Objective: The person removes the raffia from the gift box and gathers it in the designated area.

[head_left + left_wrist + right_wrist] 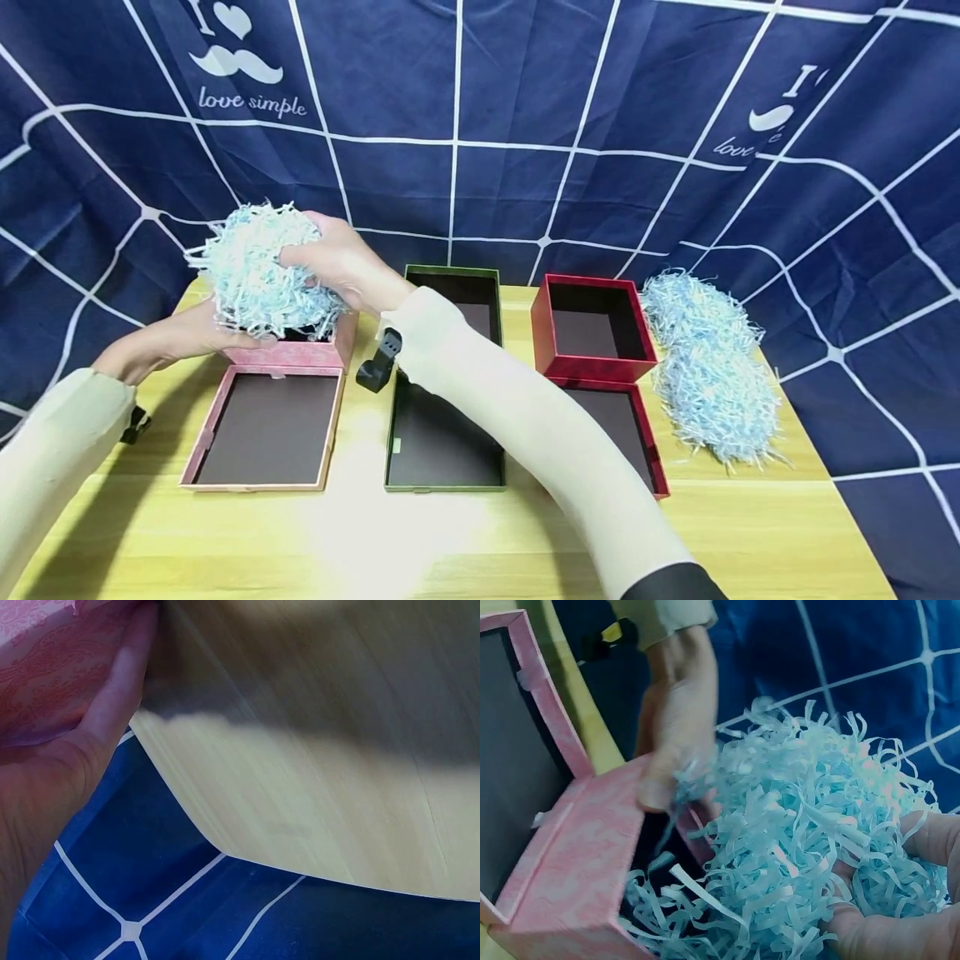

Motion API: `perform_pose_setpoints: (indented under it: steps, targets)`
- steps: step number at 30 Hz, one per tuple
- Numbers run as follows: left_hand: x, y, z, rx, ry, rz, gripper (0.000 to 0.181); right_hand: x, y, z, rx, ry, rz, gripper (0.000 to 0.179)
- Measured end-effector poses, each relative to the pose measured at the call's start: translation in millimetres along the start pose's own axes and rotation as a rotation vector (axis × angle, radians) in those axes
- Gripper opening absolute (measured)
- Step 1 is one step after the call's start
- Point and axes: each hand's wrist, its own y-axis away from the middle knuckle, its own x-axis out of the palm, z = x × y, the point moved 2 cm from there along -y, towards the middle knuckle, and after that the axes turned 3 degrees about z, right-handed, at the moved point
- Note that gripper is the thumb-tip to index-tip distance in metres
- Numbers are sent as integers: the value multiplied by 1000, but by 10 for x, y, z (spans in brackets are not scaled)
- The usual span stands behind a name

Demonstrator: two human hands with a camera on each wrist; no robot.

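A big clump of light blue shredded paper [262, 271] sits over the opening of a pink patterned box [300, 355]. My right hand [341, 260] grips the clump from its right side, fingers and thumb sunk into the strands [795, 817]. On the box's left side, my left hand [183, 332] holds the wall, the thumb at the near rim in the right wrist view. A finger of that hand [97, 720] lies along the outer wall in the left wrist view. Strands cover most of the dark interior. The pink lid [326, 437] lies folded open in front.
An open green box [501, 300] with its lid [450, 442] stands mid-table, partly behind my right sleeve. Further right is an open red box [592, 367] with its lid [656, 450]. More blue shredded paper [712, 375] lies by the table's right edge. A blue gridded curtain [510, 183] hangs behind.
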Motion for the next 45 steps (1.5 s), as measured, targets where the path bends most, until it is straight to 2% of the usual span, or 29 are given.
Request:
perform_pose_setpoints:
  steps: [4, 8, 11, 15, 23, 29, 32, 34, 36, 39, 41, 43, 45]
  targets:
    - [-36, -51, 11, -24, 40, 10, 109, -112, 25, 89, -15, -79, 16, 68]
    - [-76, -110, 37, -64, 89, 9, 122, -230, 67, 174, -34, -176, 37, 67]
    - [-109, -158, 64, -117, 111, 24, 125, -316, 107, 239, -47, -192, 30, 68]
    - [-163, -210, 93, -176, 104, 37, 128, -402, 157, 306, -60, -154, 33, 62]
    - [-190, -221, 101, -153, 149, 62, 129, -597, 370, 372, -65, -145, 40, 64]
    - [-187, -240, 99, -58, 163, 44, 123, -765, 608, 396, -87, -158, 62, 66]
    - [-180, -251, 98, -65, 123, 41, 122, -861, 734, 402, -90, -193, 76, 65]
    - [-178, -254, 93, -105, 84, 41, 125, -937, 817, 407, -84, -217, 73, 65]
    - [-173, -251, 87, -145, 83, 52, 127, -1025, 907, 411, -78, -226, 58, 63]
    - [-163, -247, 72, -155, 108, 58, 127, -1173, 1052, 412, -70, -220, 23, 68]
    - [-157, -237, 67, -136, 134, 65, 127, -1266, 1148, 411, -61, -210, -12, 76]
    - [-153, -218, 66, -128, 132, 64, 126, -1355, 1238, 406, -46, -200, -45, 86]
    - [-152, -202, 64, -124, 124, 65, 126, -1430, 1317, 399, -39, -207, -66, 89]
